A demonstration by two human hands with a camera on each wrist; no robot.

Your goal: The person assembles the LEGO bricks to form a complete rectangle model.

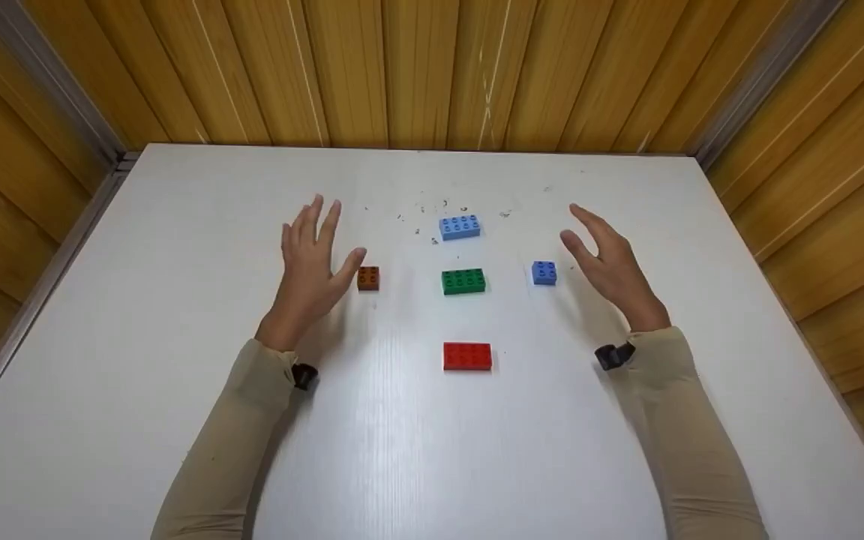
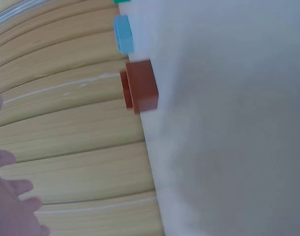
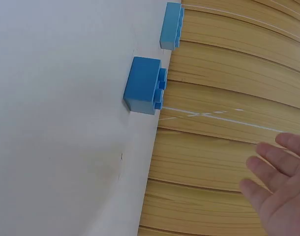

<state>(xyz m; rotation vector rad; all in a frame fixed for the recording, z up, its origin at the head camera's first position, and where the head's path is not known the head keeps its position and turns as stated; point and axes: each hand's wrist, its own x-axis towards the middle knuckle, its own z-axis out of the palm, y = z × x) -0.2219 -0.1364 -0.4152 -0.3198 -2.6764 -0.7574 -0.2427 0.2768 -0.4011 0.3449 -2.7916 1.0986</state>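
Observation:
In the head view my left hand [image 1: 310, 274] hovers with spread fingers beside a small brown toy brick [image 1: 368, 278], holding nothing. My right hand [image 1: 612, 270] is raised over the right side, fingers extended, near a small blue brick [image 1: 544, 273]. Between the hands lie a light blue brick [image 1: 460, 226], a green brick [image 1: 463, 281] and a red brick [image 1: 467, 356], in a column from back to front. The left wrist view shows the brown brick [image 2: 142, 86] close up. The blue brick [image 3: 144, 85] appears in the right wrist view, apart from my fingers [image 3: 268, 172].
The bricks sit on a white table [image 1: 402, 465]. Dark specks [image 1: 445, 203] are scattered around the light blue brick. Wood-patterned panels [image 1: 417, 75] stand along the back and both sides. Dark straps [image 1: 615, 356] sit at my wrists.

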